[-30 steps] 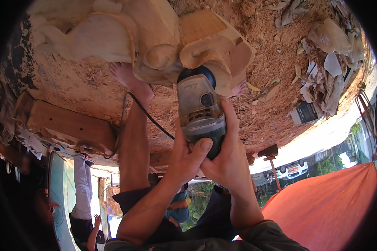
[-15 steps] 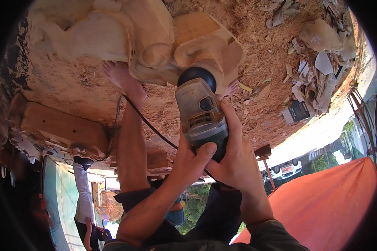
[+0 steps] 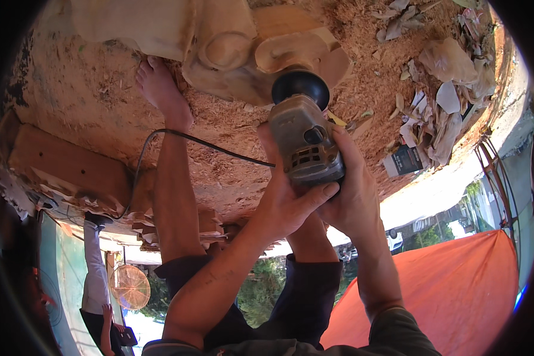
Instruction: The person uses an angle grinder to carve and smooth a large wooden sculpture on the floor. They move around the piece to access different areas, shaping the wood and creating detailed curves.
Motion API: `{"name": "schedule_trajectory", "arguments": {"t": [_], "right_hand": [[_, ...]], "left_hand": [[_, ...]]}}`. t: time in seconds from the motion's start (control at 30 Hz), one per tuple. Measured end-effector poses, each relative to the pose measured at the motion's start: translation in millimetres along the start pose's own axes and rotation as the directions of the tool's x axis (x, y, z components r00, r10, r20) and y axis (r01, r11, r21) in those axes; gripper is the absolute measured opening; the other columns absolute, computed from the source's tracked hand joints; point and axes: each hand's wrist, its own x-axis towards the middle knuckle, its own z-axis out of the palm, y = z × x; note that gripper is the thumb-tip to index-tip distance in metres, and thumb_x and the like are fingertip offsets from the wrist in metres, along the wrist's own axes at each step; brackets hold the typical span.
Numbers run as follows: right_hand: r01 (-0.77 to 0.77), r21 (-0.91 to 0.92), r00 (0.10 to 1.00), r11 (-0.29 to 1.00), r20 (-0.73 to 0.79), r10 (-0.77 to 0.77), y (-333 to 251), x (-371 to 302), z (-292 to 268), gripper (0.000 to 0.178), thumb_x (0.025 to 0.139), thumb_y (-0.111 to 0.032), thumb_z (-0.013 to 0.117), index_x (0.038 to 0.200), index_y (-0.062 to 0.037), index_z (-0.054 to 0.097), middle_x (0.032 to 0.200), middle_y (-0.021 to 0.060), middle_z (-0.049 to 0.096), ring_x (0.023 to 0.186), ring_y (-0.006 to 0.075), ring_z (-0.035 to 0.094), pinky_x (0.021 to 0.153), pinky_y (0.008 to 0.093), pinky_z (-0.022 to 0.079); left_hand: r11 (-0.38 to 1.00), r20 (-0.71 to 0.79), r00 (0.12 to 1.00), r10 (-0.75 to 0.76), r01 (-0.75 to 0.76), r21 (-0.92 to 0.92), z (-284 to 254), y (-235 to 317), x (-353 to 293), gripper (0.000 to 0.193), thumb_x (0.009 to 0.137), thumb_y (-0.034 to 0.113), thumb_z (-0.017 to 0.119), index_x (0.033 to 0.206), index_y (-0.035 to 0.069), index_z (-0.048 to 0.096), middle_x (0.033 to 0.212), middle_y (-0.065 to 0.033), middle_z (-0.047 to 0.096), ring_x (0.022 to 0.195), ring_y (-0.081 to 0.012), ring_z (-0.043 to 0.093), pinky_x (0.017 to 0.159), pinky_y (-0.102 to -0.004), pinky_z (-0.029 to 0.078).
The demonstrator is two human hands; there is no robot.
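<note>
Both my hands are wrapped round a dusty angle grinder [image 3: 308, 142] in the middle of the view. My left hand [image 3: 288, 202] closes on its body from the left, thumb across the near end. From the right, my right hand [image 3: 355, 193] grips the same body. A black round pad [image 3: 299, 89] at the grinder's far end lies against or just over the lower edge of a pale wood carving [image 3: 225, 50] with rounded, hollowed shapes. Exact contact is hard to tell. A black cord [image 3: 207, 144] loops away leftward from the grinder.
Shavings cover the ground around my bare foot [image 3: 160, 89]. A wooden beam [image 3: 71, 169] lies at left. Scraps and a crumpled plastic bag [image 3: 451, 62] are heaped at right, near an orange tarp [image 3: 433, 291]. Another person's trousered leg [image 3: 95, 261] shows at lower left.
The grinder and both hands have moved right and a little farther up in the picture. The view has shifted, so the carving sits higher. The cord now bows in a wider loop.
</note>
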Motion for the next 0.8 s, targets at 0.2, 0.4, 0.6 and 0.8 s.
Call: {"name": "schedule_trajectory", "arguments": {"t": [0.2, 0.4, 0.6, 0.8], "right_hand": [[-0.003, -0.007, 1.0, 1.0, 0.0, 0.003, -1.3, 7.5, 1.0, 0.1, 0.081, -0.015, 0.093, 0.161, -0.0007, 0.034, 0.149, 0.0293, 0.06, 0.126, 0.0489, 0.068, 0.099, 0.0507, 0.06], [-0.121, 0.072, 0.993, 0.99, 0.004, 0.121, -11.8, 10.2, 6.1, 0.099, 0.081, -0.01, 0.09, 0.162, -0.0019, 0.034, 0.144, 0.0293, 0.063, 0.126, 0.0494, 0.068, 0.099, 0.0514, 0.059], [-0.335, 0.184, 0.942, 0.924, 0.051, 0.332, -44.9, 16.5, -3.7, 0.086, 0.088, -0.014, 0.075, 0.164, -0.0109, 0.036, 0.139, 0.0324, 0.063, 0.12, 0.056, 0.066, 0.093, 0.0569, 0.058], [-0.412, 0.2, 0.908, 0.889, 0.172, 0.382, -55.4, 11.0, -19.8, 0.086, 0.088, -0.016, 0.077, 0.164, -0.0115, 0.036, 0.141, 0.0328, 0.062, 0.123, 0.0552, 0.065, 0.095, 0.0565, 0.058]], "left_hand": [[0.996, -0.028, 0.996, -0.085, 0.085, -0.011, 1.1, 16.1, 3.1, 0.078, 0.098, 0.012, 0.082, 0.159, -0.001, 0.034, 0.146, -0.0131, 0.058, 0.139, -0.0233, 0.056, 0.117, -0.0398, 0.046], [0.998, -0.044, 0.997, -0.065, 0.065, -0.014, -0.2, 21.0, 4.4, 0.079, 0.098, 0.013, 0.082, 0.16, 0.0, 0.034, 0.148, -0.0133, 0.056, 0.139, -0.0232, 0.055, 0.118, -0.04, 0.045], [0.999, -0.069, 0.997, -0.023, 0.025, 0.033, 0.6, 32.1, -3.1, 0.087, 0.099, 0.025, 0.084, 0.161, 0.001, 0.029, 0.148, -0.0143, 0.056, 0.138, -0.0241, 0.057, 0.117, -0.0397, 0.045], [0.996, -0.124, 0.992, -0.009, 0.02, 0.092, 6.4, 25.1, -16.9, 0.073, 0.1, 0.026, 0.082, 0.155, 0.0, 0.042, 0.143, -0.0109, 0.061, 0.132, -0.0187, 0.06, 0.113, -0.0368, 0.048]]}}
